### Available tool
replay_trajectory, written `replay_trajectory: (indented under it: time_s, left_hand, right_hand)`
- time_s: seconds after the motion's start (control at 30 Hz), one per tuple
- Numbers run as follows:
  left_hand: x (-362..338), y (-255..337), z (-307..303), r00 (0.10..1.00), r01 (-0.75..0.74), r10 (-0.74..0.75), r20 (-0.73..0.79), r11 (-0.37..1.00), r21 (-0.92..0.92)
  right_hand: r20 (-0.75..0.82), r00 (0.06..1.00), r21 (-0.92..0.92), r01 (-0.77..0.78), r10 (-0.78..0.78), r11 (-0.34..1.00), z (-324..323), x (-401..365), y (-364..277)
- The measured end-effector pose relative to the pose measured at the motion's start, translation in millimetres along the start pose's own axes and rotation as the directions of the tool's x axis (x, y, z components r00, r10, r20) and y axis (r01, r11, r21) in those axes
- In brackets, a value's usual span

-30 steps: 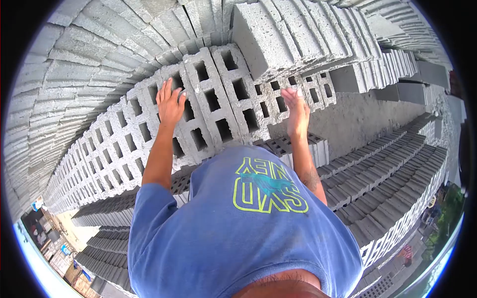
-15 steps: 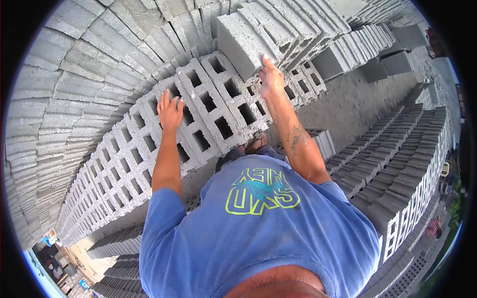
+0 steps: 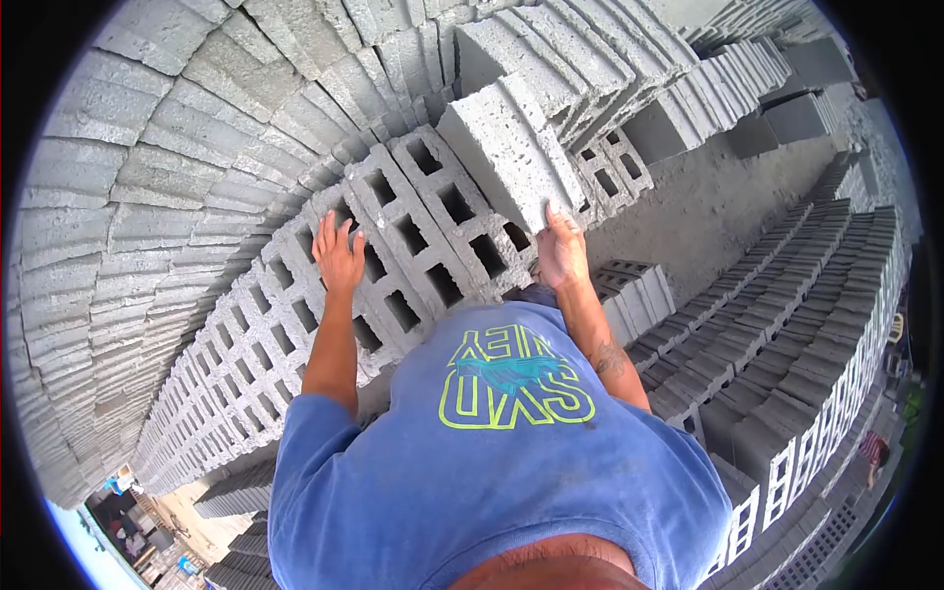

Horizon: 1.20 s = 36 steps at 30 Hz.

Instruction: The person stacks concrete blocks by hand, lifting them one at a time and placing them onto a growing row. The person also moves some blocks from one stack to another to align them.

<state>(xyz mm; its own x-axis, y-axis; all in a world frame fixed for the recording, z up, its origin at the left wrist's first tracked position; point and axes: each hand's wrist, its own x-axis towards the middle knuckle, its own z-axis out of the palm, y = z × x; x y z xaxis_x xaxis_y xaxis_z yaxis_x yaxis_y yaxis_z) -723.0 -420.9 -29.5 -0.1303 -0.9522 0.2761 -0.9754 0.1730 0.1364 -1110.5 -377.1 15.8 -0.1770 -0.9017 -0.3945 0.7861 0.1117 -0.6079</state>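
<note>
Block walls (image 3: 118, 187) rise beside us; our right hand (image 3: 563, 251) grips a tilted block (image 3: 511, 147) by its near end, over hollow blocks (image 3: 434, 218); our left hand (image 3: 339, 261) spreads empty; a loosened one-handed grip could drop it.

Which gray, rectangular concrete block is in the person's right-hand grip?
The gray, rectangular concrete block jutting from the raised row of gray blocks: the right-hand grip holds its near end; the row's others are untouched.
</note>
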Motion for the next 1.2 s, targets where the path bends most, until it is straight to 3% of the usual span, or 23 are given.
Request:
replay_trajectory:
  time_s: [0.07, 0.13, 0.2, 0.23, 0.27, 0.33, 0.4, 0.47, 0.53, 0.6, 0.63, 0.8, 0.83, 0.93, 1.03, 1.07, 1.1, 1.13, 1.17, 1.2]
  left_hand:
    - [-1.5, 5.5, 0.5, 0.999, 0.039, -0.04, -0.011, 0.998, -0.047]
    - [-1.5, 6.5, 4.3, 0.999, 0.039, -0.04, -0.015, 0.999, -0.026]
    - [2.8, 6.8, 2.1, 0.993, 0.097, -0.106, -0.043, 0.98, -0.176]
    - [8.9, 7.0, 8.5, 0.987, 0.096, -0.118, -0.106, 0.976, -0.193]
    - [23.3, 16.3, 8.5, 0.987, 0.08, -0.104, -0.119, 0.978, -0.195]
    - [52.6, 58.1, 3.3, 0.99, 0.009, -0.06, -0.131, 0.934, -0.357]
    - [90.9, 112.5, 3.2, 0.988, -0.143, 0.101, -0.114, 0.88, -0.454]
    - [121.2, 161.2, 14.6, 0.976, -0.185, 0.219, -0.002, 0.817, -0.547]
    - [135.2, 204.8, 16.0, 0.938, -0.201, 0.302, 0.17, 0.874, -0.443]
    - [138.6, 232.7, 18.1, 0.819, -0.336, 0.443, 0.366, 0.886, -0.321]
    - [136.5, 243.3, 24.5, 0.769, -0.366, 0.428, 0.475, 0.904, -0.222]
    - [127.2, 271.3, 34.1, 0.651, -0.302, 0.33, 0.683, 0.939, -0.166]
    - [126.4, 276.0, 37.6, 0.65, -0.283, 0.3, 0.698, 0.948, -0.144]
    - [125.1, 276.3, 28.5, 0.632, -0.232, 0.315, 0.708, 0.949, -0.215]
    - [139.4, 271.4, 27.7, 0.655, -0.274, 0.32, 0.685, 0.945, -0.179]
    - [143.1, 267.8, 27.1, 0.672, -0.269, 0.309, 0.673, 0.949, -0.167]
    - [152.2, 266.7, 23.0, 0.675, -0.28, 0.303, 0.673, 0.949, -0.146]
    - [162.3, 264.3, 19.3, 0.664, -0.314, 0.304, 0.683, 0.942, -0.114]
    - [167.4, 255.7, 21.2, 0.693, -0.317, 0.308, 0.651, 0.942, -0.108]
    - [172.5, 250.1, 23.4, 0.724, -0.321, 0.315, 0.613, 0.941, -0.103]
  right_hand:
    - [0.071, 0.996, -0.054, 0.06, -0.056, 0.997, -13.9, 3.3, 5.4]
    - [0.01, 0.996, -0.096, 0.088, -0.087, 0.991, -0.5, -17.7, -5.7]
    - [-0.032, 0.993, -0.06, 0.112, -0.114, 0.992, -15.9, -28.9, 1.5]
    - [0.043, 0.999, -0.02, 0.028, -0.027, 0.999, -70.3, -25.6, 18.3]
    - [0.04, 0.999, -0.014, 0.012, -0.011, 1.0, -75.7, -39.3, 16.1]
    - [-0.024, 1.0, 0.049, -0.008, 0.009, 0.999, -104.1, -67.8, 17.5]
    - [-0.042, 0.987, 0.416, -0.121, 0.152, 0.901, -101.8, -88.8, -2.6]
    - [-0.084, 0.988, 0.448, -0.078, 0.128, 0.891, -116.2, -93.8, 7.8]
    - [-0.194, 0.975, 0.394, -0.029, 0.113, 0.919, -121.7, -95.8, 15.1]
    - [-0.146, 0.976, 0.454, -0.081, 0.164, 0.887, -143.1, -94.3, 28.1]
    - [-0.182, 0.966, 0.444, -0.086, 0.184, 0.892, -144.2, -92.6, 29.9]
    - [-0.212, 0.958, 0.57, -0.042, 0.196, 0.82, -172.6, -78.0, 55.7]
    - [-0.205, 0.96, 0.57, -0.039, 0.189, 0.821, -177.3, -74.7, 59.5]
    - [-0.444, 0.841, 0.474, -0.072, 0.308, 0.878, -183.5, -69.6, 67.3]
    - [-0.487, 0.816, 0.46, -0.065, 0.313, 0.885, -150.0, -59.2, 55.4]
    - [-0.49, 0.811, 0.473, -0.06, 0.319, 0.879, -164.6, -47.7, 77.4]
    - [-0.359, 0.927, 0.258, -0.016, 0.111, 0.966, -191.7, -28.9, 115.9]
    - [-0.171, 0.983, 0.044, 0.072, -0.064, 0.996, -208.6, -20.2, 143.4]
    - [-0.191, 0.982, 0.141, 0.03, -0.002, 0.99, -210.1, -11.4, 153.8]
    - [-0.279, 0.947, 0.329, -0.061, 0.159, 0.942, -207.1, -1.0, 160.3]
